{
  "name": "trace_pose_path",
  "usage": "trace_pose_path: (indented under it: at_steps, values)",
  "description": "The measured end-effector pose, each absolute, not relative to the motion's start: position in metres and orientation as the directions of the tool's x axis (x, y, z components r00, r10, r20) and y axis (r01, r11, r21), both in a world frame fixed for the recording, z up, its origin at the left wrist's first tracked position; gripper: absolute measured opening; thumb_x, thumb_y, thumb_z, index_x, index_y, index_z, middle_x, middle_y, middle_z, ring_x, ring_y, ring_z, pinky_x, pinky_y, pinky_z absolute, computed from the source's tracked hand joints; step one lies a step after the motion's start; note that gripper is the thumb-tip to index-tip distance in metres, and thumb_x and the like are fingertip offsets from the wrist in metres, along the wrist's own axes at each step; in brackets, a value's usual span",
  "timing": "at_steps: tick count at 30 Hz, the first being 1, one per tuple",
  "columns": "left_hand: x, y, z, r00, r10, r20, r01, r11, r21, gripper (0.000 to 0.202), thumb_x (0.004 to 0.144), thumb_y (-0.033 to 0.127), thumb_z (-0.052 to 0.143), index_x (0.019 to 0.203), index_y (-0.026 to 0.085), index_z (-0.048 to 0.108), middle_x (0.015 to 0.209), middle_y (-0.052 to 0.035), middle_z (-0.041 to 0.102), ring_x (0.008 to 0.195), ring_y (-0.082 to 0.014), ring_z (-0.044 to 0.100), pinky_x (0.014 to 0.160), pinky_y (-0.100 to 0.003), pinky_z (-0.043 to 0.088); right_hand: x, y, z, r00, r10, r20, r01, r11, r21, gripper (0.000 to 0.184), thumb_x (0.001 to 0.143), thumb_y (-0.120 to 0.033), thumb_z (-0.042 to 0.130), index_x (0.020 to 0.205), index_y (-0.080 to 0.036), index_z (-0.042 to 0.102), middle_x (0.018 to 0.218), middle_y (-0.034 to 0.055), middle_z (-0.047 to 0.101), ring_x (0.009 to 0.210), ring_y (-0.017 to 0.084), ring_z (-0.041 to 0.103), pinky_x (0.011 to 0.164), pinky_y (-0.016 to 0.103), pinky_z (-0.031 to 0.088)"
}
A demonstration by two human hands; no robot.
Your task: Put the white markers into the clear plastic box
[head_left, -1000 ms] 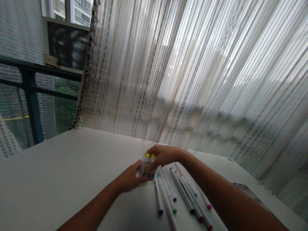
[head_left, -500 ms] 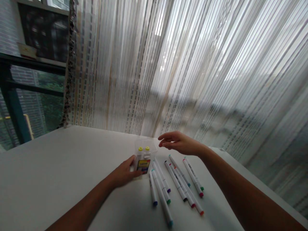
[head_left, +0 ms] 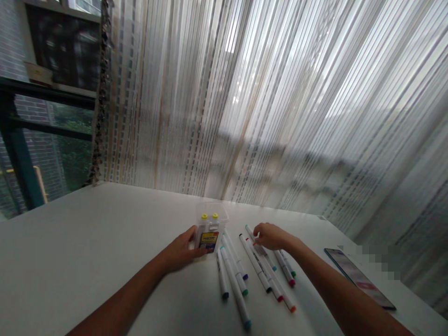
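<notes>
My left hand [head_left: 180,252] is wrapped around the clear plastic marker box [head_left: 210,227] standing upright on the white table [head_left: 87,252], two yellow-capped markers [head_left: 209,216] inside. My right hand [head_left: 271,235] rests fingertips-down on the loose markers [head_left: 257,263] just beside the box, pinching one. They look light, stiff and slick, so I would grip mid-barrel.

A white table [head_left: 87,242] fills the foreground, set close against a tall window. Sheer striped curtains [head_left: 266,102] hang across most of the glass, letting in soft daylight (brightest toward the upper right). At the left the uncovered pane shows a dark window frame [head_left: 16,154], a brick wall [head_left: 7,42] and green foliage outside.
</notes>
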State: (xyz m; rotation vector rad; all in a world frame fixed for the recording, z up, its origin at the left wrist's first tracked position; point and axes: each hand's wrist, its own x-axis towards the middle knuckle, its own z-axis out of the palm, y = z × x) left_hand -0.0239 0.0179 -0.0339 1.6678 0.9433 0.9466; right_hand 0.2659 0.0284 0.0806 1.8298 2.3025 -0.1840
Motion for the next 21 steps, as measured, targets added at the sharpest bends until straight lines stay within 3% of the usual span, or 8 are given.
trace_pose_path:
  at_steps: [12, 21]
  values:
    - [-0.025, 0.019, -0.035, 0.399, 0.902, 0.165, 0.156, -0.244, 0.957, 0.053, 0.075, 0.048, 0.078, 0.116, 0.02, 0.061, 0.126, -0.0105, 0.069, 0.118, -0.033, 0.061, 0.102, -0.045, 0.048, 0.279, 0.03, 0.062, -0.134, 0.962, -0.239, 0.983, 0.159, 0.089, 0.035, 0.081, -0.013, 0.059, 0.113, -0.012, 0.073, 0.109, 0.0161, 0.074, 0.102, 0.027, 0.069, 0.082, 0.031, 0.048]
    - [-0.027, 0.022, -0.039, 0.406, 0.9, 0.158, 0.167, -0.243, 0.956, 0.055, 0.075, 0.046, 0.079, 0.119, 0.02, 0.06, 0.125, -0.0106, 0.069, 0.118, -0.0326, 0.062, 0.103, -0.045, 0.047, 0.278, 0.026, 0.057, -0.12, 0.965, -0.232, 0.982, 0.149, 0.112, 0.035, 0.081, -0.013, 0.056, 0.111, -0.008, 0.074, 0.112, 0.0227, 0.072, 0.107, 0.032, 0.068, 0.084, 0.034, 0.05]
